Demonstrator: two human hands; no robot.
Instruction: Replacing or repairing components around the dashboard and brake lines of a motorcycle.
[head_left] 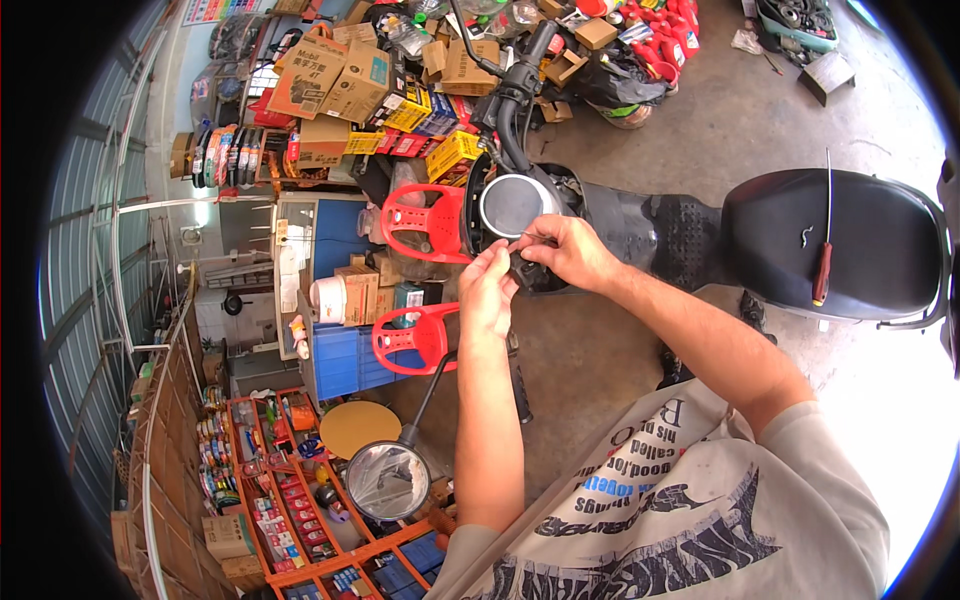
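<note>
My left hand (488,290) and my right hand (572,252) meet just below the round gauge (515,203) of a scooter. Both are closed in a pinch, fingertips almost touching. Something thin and dark shows between them, too small to name. On the black scooter seat (860,215), to the right, lies a screwdriver (823,275) with a red handle and a long shaft. Beside it sits a small, pale, bent piece (806,237). The scooter's front around the gauge is partly hidden behind my hands.
Handlebar (515,85) rises beyond the gauge; a round mirror (388,480) stands at lower left. Two red plastic chairs (425,222) are left of the scooter. Cardboard boxes (310,75) pile up at the back left, red bottles (660,45) behind. Orange shelves (290,480) hold packaged goods.
</note>
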